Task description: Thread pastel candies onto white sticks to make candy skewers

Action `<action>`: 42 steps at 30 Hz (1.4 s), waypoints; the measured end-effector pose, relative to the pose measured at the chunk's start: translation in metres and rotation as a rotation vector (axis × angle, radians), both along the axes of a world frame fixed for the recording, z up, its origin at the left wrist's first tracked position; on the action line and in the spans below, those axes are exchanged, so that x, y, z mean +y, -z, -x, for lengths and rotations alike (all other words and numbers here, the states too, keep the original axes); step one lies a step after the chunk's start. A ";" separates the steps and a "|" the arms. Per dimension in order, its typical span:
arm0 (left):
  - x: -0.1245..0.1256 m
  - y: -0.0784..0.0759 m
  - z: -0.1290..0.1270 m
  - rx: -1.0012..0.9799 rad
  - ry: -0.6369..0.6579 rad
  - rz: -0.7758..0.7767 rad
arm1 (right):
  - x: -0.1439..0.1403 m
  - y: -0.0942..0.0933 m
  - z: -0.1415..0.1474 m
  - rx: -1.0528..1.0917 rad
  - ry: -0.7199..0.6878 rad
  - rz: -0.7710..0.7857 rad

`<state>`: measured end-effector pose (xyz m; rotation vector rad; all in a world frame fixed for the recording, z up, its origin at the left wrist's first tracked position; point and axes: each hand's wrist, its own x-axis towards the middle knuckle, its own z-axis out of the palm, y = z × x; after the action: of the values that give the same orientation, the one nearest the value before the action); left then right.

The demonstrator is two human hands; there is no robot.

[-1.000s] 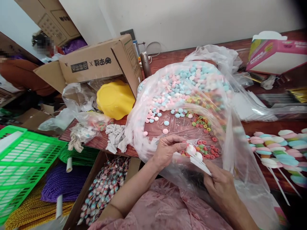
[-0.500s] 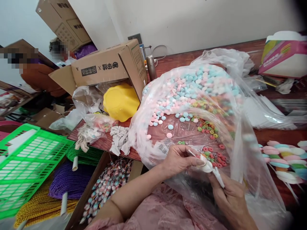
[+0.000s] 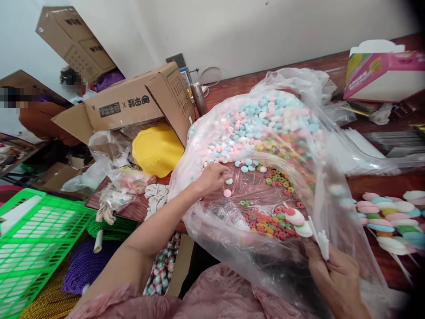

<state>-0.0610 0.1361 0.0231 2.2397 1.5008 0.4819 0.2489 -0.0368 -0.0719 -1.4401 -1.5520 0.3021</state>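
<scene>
My right hand (image 3: 338, 270) is closed around several white sticks (image 3: 322, 243). It also holds a candy skewer (image 3: 300, 221), on which red, pink and white pieces are threaded close together. My left hand (image 3: 214, 178) reaches over the clear plastic bag, fingers bent down at the near edge of the pink and blue candies (image 3: 262, 110). What its fingertips hold, if anything, is hidden. Just right of them lie a loose blue candy (image 3: 229, 181) and a pink candy (image 3: 227, 193). Between the hands, coloured ring candies (image 3: 262, 219) are heaped on the plastic (image 3: 212, 221).
Finished candy skewers (image 3: 388, 212) lie at the right. A cardboard box (image 3: 129, 99) with a yellow scalloped item (image 3: 156, 148) stands at the left, near a metal flask (image 3: 199, 98). Below left are a green basket (image 3: 29, 239) and corded bundles (image 3: 93, 266). Two people sit far left.
My left hand has let go of the candy skewer and moved left and away from me to the candies. My right hand keeps the skewer and sticks. The view has shifted slightly.
</scene>
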 end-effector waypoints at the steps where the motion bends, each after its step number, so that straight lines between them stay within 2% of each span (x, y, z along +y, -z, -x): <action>1: 0.005 0.002 -0.002 0.099 0.025 0.020 | 0.000 0.004 0.000 -0.007 -0.006 -0.005; 4: 0.011 0.009 -0.007 0.275 0.053 0.039 | -0.001 0.013 -0.003 -0.031 -0.021 0.004; 8: 0.004 0.021 -0.007 0.229 0.068 -0.064 | -0.002 0.011 -0.005 -0.043 -0.021 0.008; 12: 0.000 0.028 -0.003 0.164 0.200 -0.196 | 0.001 0.005 -0.001 -0.054 -0.023 -0.006; 15: -0.001 0.026 0.002 0.154 0.297 -0.135 | 0.004 0.005 -0.001 -0.064 -0.029 -0.021; 17: -0.004 0.022 0.006 0.090 0.261 -0.052 | 0.004 0.008 -0.002 -0.064 -0.039 -0.010; 20: -0.015 0.014 0.011 -0.007 0.125 0.006 | 0.004 0.012 -0.005 -0.061 -0.047 0.002; 26: -0.042 0.017 0.008 0.120 0.112 0.031 | 0.004 0.019 -0.007 -0.140 -0.048 -0.063; 29: -0.035 0.015 0.009 0.031 0.055 0.009 | 0.005 0.020 -0.007 -0.164 -0.072 -0.103; 33: -0.006 0.007 0.010 -0.117 -0.048 0.010 | 0.005 0.021 -0.008 -0.206 -0.078 -0.150; 37: 0.002 0.011 0.004 0.024 0.039 0.085 | 0.005 0.019 -0.006 -0.222 -0.091 -0.177; 42: -0.017 0.027 -0.001 0.128 0.122 -0.054 | 0.007 0.016 -0.004 -0.203 -0.124 -0.218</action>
<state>-0.0601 0.1186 -0.0039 2.4281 1.4156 0.3519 0.2531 -0.0300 -0.0878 -1.2369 -1.7829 0.0574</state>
